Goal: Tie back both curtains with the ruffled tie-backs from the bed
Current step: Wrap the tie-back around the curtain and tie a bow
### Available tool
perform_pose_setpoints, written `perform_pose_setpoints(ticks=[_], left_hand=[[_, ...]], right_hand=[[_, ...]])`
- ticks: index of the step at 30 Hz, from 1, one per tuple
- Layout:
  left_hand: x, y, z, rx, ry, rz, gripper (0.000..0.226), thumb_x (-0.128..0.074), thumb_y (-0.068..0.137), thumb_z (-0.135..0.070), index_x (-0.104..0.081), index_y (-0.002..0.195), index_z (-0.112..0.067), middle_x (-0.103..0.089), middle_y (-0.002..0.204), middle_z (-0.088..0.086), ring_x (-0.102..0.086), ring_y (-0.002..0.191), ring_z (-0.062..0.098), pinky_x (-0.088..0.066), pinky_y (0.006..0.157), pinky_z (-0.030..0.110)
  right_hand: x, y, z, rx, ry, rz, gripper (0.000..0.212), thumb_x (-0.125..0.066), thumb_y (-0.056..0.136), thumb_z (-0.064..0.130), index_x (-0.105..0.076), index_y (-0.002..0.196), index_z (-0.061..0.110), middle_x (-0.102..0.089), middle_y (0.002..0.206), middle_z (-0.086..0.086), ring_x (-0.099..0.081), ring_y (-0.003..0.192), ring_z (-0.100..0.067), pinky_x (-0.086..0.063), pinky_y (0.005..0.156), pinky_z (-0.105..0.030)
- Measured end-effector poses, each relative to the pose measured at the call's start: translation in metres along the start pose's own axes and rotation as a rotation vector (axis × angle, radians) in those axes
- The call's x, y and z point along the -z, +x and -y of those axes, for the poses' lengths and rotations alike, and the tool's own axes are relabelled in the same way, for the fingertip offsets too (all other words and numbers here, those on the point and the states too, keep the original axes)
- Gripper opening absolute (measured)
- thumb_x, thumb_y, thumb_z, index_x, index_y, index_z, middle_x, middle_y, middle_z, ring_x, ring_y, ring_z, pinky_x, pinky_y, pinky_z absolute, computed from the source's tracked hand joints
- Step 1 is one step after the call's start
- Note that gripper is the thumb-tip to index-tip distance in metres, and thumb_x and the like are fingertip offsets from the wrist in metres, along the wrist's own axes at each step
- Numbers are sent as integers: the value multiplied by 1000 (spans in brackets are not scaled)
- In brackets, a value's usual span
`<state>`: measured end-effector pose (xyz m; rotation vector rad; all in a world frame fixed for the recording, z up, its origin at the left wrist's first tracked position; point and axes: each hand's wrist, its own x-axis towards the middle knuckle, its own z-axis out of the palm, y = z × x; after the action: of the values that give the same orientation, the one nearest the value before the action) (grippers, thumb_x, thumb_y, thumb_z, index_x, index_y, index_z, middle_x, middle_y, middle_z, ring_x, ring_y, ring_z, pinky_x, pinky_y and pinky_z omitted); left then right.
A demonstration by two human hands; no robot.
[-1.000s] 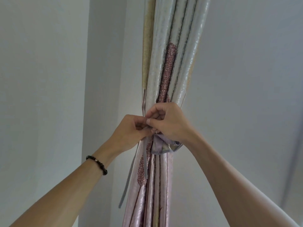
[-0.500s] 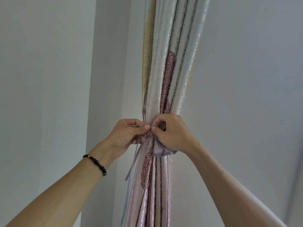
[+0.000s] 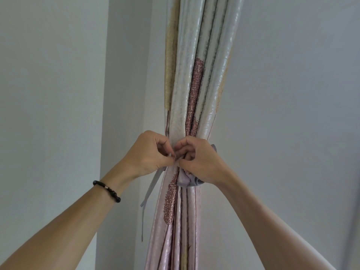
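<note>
Curtain (image 3: 194, 106) hangs gathered into one tight bundle of vertical folds against the pale wall (image 3: 292, 94), cinched at about mid-height where both hands meet.

Ruffled tie-back (image 3: 188, 181) is wrapped round the bundle at that waist. Its grey ruffled fabric shows below and behind the right hand, with a bit peeking out at the hand's far side. One thin grey ribbon tail (image 3: 150, 191) hangs loose from under the left hand, down the left edge of the curtain.

Left hand (image 3: 150, 154): fingers curled, thumb and forefinger pinching the tie's ribbon at the front of the bundle. A dark beaded bracelet (image 3: 106, 190) sits on that wrist.

Right hand (image 3: 198, 160): fingers curled inward, pinching the tie at the same spot, fingertips nearly touching those of the left. The knot itself is hidden between the fingers — cannot tell whether a knot or bow is formed yet.

Progress, as judged: this curtain is gathered and the tie-back is round it; fastening is under way, not confirmed finished. The loose tail suggests the tie is not drawn up.

Second curtain, second tie-back and the bed — none in view, so their state is unknown. At best the task is near its halfway mark.
</note>
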<state>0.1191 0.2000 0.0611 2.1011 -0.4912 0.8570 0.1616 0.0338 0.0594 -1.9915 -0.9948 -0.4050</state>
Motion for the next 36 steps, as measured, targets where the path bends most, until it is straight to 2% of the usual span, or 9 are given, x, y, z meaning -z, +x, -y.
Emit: perform_pose_setpoints(ticks=[6,9,13,16,20,25,29,32,36], left_hand=[[-20,-8,14,-131,223,-384,14,-79,65,-3,-68,61,-11,-65,54,-4,-60,48,11,-52,51,27],[-29,-9,26,-315,313,-419,8,-74,72,-3,-68,71,-7,-69,63,3,-63,54,18,-55,51,37],[-35,-13,36,-521,329,-469,9,-63,86,-15,-61,94,-11,-70,73,8,-66,63,22,-56,52,38],[-37,-14,37,-577,324,-519,15,-63,88,-16,-57,102,-15,-72,78,9,-69,66,24,-57,54,38],[-39,-15,39,-564,328,-544,12,-64,86,-15,-70,92,-6,-71,71,9,-67,61,22,-54,53,35],[-38,-10,41,-464,247,-449,20,-66,83,-23,-75,80,-5,-74,66,6,-66,53,19,-54,49,34],[-38,-8,45,-418,293,-396,11,-72,82,-22,-75,78,-13,-72,61,-3,-64,49,12,-49,48,27],[-46,-7,41,-384,290,-355,9,-70,82,-22,-75,77,-16,-72,61,-8,-64,50,8,-50,50,25],[-54,0,37,-316,187,-279,9,-67,82,-21,-72,77,-17,-71,62,-8,-66,54,7,-56,55,32]], right_hand=[[-11,4,-4,-63,48,-97,17,-59,93,0,-66,97,14,-73,84,-1,-68,69,-6,-57,67,-22],[-11,5,-3,-117,136,-109,20,-49,98,0,-67,100,6,-69,72,1,-59,47,-4,-53,51,-20],[-3,3,2,-153,185,-49,22,-51,100,7,-72,97,11,-59,45,11,-51,39,-3,-47,44,-15],[2,3,4,-255,309,-16,16,-58,97,8,-74,94,9,-55,47,2,-48,38,-7,-44,38,-15],[7,2,6,-321,360,-11,10,-62,94,5,-70,95,-2,-55,54,-4,-51,37,-6,-43,38,-13],[5,-3,2,-245,240,-64,17,-58,97,7,-64,80,8,-61,55,-4,-59,40,-6,-52,44,-17],[15,0,-6,-129,-232,-227,18,-52,98,9,-64,85,8,-69,72,-4,-69,66,-19,-61,67,-37],[19,-5,-12,-46,-513,-290,17,-48,97,7,-64,89,7,-67,88,-6,-62,80,-24,-51,69,-34],[23,-10,-15,-125,-336,-365,17,-53,91,4,-66,85,12,-69,79,-6,-66,73,-26,-55,66,-37]])
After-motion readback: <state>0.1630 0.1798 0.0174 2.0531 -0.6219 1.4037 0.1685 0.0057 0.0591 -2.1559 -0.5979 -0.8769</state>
